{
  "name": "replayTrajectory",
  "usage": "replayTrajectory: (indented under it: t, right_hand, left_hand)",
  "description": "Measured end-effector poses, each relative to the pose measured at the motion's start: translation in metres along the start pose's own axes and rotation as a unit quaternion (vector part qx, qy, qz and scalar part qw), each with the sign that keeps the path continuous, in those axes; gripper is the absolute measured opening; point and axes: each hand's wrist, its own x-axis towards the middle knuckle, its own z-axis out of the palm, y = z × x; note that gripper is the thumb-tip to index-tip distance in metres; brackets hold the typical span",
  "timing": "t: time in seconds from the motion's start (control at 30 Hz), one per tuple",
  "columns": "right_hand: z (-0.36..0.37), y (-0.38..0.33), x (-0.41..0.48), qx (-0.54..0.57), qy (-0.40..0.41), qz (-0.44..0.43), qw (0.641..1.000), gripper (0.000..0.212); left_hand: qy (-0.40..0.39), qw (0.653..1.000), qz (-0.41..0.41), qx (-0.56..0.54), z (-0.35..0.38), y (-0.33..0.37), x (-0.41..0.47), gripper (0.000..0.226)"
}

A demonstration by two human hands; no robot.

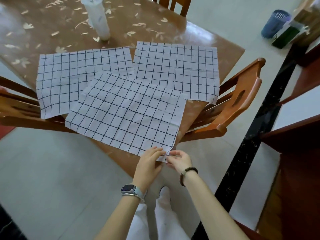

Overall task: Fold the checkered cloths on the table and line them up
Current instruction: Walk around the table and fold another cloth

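Nothing folded yet: 3 checkered cloths lie flat on the table (199,37), front cloth (124,111) at centre overlapping upper-left cloth (65,78) and upper-right cloth (176,66). All 3 folds plus lining up remain. Lower centre, left hand (149,164) and right hand (181,161) both pinch the front cloth's near corner, fingers curled

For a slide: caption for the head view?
Left hand and right hand hold the front cloth by its near corner; it overlaps the left cloth and right cloth, unfolded on the table.
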Motion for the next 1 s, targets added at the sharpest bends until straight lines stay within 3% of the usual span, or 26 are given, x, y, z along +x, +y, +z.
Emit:
replayTrajectory:
  t: [0.33,0.43,0.63,1.0]
  right_hand:
    - [0.001,-0.045,-0.012,0.077,-0.073,-0.045,0.993,0.019]
    - [-0.003,-0.064,-0.009,0.112,-0.045,-0.024,0.992,0.020]
    - [-0.022,-0.088,0.007,0.128,0.010,0.008,0.992,0.043]
    - [-0.021,-0.112,0.027,0.105,0.053,0.003,0.993,0.032]
  left_hand:
    - [0.074,0.992,-0.085,-0.061,-0.022,0.031,0.014,0.032]
    - [0.072,0.989,-0.091,-0.096,-0.030,0.036,0.012,0.025]
    - [0.095,0.961,-0.113,-0.235,-0.047,0.054,-0.006,0.028]
    - [0.218,0.911,-0.172,-0.305,-0.074,0.043,-0.029,0.026]
